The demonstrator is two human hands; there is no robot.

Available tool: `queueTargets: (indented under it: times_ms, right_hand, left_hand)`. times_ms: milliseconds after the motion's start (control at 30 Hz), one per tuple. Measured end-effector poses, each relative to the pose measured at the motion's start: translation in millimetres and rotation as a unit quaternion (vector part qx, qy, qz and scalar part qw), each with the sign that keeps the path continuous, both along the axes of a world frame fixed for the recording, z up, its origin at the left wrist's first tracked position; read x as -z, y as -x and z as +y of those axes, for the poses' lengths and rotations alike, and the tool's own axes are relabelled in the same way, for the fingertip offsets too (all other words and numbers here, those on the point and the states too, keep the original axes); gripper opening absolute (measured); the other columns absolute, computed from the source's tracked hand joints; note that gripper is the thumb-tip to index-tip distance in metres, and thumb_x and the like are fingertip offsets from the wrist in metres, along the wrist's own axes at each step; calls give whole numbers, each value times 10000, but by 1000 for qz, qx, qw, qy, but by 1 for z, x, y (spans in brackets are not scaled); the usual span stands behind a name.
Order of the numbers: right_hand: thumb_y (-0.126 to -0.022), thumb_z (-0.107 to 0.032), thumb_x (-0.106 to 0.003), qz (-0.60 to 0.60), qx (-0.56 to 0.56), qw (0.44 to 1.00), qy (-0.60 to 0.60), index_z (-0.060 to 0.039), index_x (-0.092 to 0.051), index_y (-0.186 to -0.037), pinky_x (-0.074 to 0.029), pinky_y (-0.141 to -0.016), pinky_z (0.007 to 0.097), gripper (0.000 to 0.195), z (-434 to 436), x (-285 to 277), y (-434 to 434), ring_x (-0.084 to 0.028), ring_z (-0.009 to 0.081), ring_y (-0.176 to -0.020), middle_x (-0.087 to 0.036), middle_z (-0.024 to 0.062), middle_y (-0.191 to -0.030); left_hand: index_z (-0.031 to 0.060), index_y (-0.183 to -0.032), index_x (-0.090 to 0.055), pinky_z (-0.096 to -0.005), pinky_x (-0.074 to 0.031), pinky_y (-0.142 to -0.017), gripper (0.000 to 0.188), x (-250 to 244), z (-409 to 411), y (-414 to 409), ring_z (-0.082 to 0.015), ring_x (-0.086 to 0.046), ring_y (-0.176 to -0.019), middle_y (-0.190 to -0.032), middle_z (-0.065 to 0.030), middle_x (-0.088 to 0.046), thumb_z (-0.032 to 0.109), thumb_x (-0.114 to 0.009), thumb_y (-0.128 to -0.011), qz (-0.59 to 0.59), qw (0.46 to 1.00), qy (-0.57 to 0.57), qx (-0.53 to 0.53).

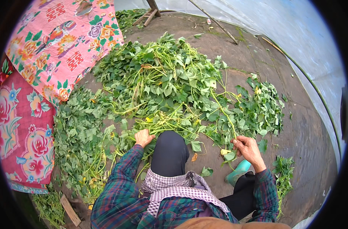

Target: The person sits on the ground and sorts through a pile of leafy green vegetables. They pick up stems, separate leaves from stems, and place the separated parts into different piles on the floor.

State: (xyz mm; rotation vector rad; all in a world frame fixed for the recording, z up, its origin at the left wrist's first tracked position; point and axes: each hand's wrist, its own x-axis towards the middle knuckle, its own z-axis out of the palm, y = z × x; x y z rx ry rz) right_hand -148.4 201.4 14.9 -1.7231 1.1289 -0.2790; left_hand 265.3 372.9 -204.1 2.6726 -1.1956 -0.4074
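Observation:
My right hand [247,149] pinches a long pale-green vine stem [225,113], which runs up and left into a big heap of leafy vines [174,74] that look like sweet potato. Below its fingers hang a few green and yellowing leaves [229,156]. My left hand [144,138] is curled at the near edge of the heap, beside my knee [169,153]. Several stems [165,123] lie against it, but its fingertips are hidden, so whether it grips any is unclear.
Leaf piles spread left [76,134] and right [265,106] over the dark floor [302,128]. Flowered pink cloths [62,37] cover the upper left. Clear plastic sheeting [311,48] bounds the right, near a thin pole [214,21]. A green boot [239,171] shows below my right hand.

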Motion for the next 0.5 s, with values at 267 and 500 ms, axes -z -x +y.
queueTargets:
  times_ms: [267, 500]
  right_hand:
    - [-916, -177, -570, -17, -15, 1000, 22, 23, -651, -894, -439, -478, 261, 217, 3, -5, -1, -528, 88, -487, -613, 42, -630]
    - [-923, -181, -560, -26, -9, 999, 20, 8, -667, -927, -440, -481, 253, 217, 3, -5, 6, -533, 80, -497, -619, 35, -641]
  left_hand:
    - [54, -735, -688, -437, -487, -683, 264, -103, -21, -12, -368, -639, -726, -737, -211, -653, 304, -659, -657, 14, 997, 76, -30]
    - [38, -665, -671, -407, -449, -608, 337, -207, -41, -8, -292, -598, -600, -595, -144, -603, 362, -644, -752, -10, 984, 177, -30]
